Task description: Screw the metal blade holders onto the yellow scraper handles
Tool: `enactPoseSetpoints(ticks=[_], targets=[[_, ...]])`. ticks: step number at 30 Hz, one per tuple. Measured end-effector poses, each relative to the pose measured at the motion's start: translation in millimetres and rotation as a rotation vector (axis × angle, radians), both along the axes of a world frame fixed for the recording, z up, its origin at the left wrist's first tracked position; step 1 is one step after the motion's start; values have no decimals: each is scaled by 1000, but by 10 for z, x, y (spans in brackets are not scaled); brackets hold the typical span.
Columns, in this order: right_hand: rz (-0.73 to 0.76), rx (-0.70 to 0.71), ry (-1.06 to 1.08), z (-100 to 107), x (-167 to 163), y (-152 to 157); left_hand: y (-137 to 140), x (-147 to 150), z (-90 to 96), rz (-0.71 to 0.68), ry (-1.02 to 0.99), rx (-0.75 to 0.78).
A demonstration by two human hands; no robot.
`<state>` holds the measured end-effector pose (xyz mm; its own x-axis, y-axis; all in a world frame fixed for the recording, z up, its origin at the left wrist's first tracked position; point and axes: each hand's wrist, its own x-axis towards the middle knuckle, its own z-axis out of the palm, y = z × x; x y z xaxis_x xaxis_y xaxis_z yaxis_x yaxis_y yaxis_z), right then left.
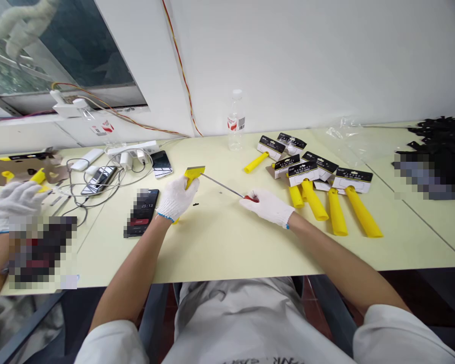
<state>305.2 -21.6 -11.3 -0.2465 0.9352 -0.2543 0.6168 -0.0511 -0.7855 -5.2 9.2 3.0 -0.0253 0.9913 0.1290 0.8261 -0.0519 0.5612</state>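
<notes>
In front and left of the clear bottle [235, 121], the yellow scraper [193, 175] is being gripped by the left hand [177, 197], presumably for steadiness, while the red-handled tool [224, 186] is being grasped by the right hand [269, 206], its tip being directed at the scraper.

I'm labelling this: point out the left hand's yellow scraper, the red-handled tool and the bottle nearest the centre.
Yellow scraper [192, 175]: head view, its yellow upper end.
Red-handled tool [223, 185]: head view, midway along its metal shaft.
Bottle [235, 123]: head view, its label.
</notes>
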Motion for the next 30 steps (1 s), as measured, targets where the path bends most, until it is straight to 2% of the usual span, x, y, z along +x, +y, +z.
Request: enactPoseSetpoints(ticks=[5, 10, 14, 18, 19, 23, 27, 30], targets=[[21, -42, 83, -43, 10, 8, -4, 6, 8, -5, 14, 5], [-40, 49, -68, -33, 19, 24, 3, 6, 8, 1, 7, -11], [29, -110, 47, -64, 25, 27, -1, 6, 13, -11, 5, 0], [-34, 59, -61, -130, 34, 34, -4, 7, 17, 0, 1, -15], [-32, 64, -75, -145, 37, 36, -3, 7, 17, 2, 2, -17], [31, -95, 58, -166, 42, 45, 3, 3, 9, -3, -2, -18], [-35, 40, -50, -102, 29, 35, 11, -1, 0, -3, -15, -16], [-13, -46, 3, -49, 10, 10, 16, -3, 2, -4, -9, -20]])
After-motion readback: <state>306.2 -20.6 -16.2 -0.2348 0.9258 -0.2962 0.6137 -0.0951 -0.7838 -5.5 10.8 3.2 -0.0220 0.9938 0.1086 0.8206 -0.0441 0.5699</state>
